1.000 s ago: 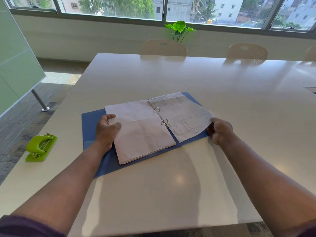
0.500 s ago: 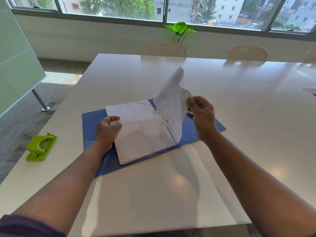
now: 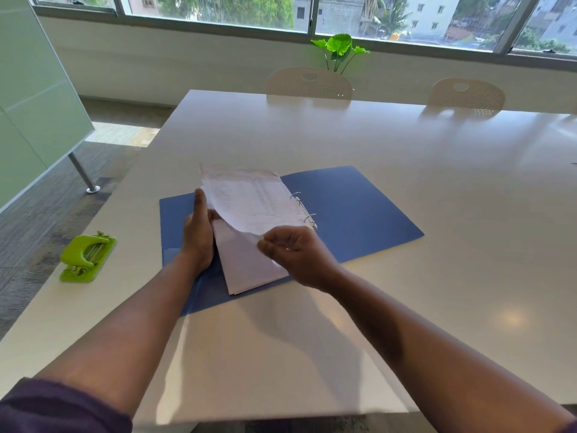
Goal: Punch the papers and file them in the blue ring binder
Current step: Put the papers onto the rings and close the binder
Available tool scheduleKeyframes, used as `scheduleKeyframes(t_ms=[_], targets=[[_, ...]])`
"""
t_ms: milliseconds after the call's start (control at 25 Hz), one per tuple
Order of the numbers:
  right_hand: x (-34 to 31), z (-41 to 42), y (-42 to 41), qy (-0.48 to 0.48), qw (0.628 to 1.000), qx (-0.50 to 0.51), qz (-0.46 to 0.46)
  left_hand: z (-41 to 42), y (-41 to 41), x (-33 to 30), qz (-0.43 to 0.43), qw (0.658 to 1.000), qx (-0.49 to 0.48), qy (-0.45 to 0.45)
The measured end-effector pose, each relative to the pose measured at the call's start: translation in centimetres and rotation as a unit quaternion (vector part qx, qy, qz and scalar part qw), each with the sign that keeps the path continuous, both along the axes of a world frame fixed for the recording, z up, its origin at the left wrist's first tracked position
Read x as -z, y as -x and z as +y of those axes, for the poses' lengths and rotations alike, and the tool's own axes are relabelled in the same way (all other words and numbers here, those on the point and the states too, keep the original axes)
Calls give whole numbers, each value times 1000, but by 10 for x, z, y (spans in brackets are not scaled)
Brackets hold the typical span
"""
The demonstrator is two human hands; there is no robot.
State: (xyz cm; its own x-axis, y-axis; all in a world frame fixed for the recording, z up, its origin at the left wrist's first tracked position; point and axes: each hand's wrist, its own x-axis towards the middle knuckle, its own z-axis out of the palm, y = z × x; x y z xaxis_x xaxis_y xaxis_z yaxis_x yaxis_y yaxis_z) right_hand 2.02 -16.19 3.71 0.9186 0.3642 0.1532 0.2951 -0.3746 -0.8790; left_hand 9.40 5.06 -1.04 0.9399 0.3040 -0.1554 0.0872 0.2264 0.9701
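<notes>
binder: the blue ring binder [image 3: 352, 210] is laid open flat on the white counter [image 3: 406, 157], with the metal rings [image 3: 304, 209] showing at the spine.
papers: a stack of papers [image 3: 246, 264] is seated on the rings over the left cover; the right cover is bare blue.
top sheet: one printed sheet [image 3: 249, 198] (small rows of text, can't be read) is arched over the stack, threaded on the rings at its right edge.
right hand: the right hand [image 3: 296, 254] is held over the stack's near right part, fingers curled together and pinched on the printed sheet's lower corner.
left hand: the left hand [image 3: 198, 232] is set on edge against the stack's left side, fingers straight and together, touching the paper edge.
punch: a green hole punch [image 3: 86, 257] is parked near the counter's left edge, well apart from the binder.
background: two chairs [image 3: 309, 82] and a leafy plant [image 3: 340, 50] are seen past the far edge.
</notes>
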Motion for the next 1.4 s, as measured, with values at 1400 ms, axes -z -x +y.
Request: scheduleKeyframes(t_ms=[1400], targets=[[61, -57, -12, 193, 944, 247, -105, 5, 10, -10, 29, 999, -12, -30]])
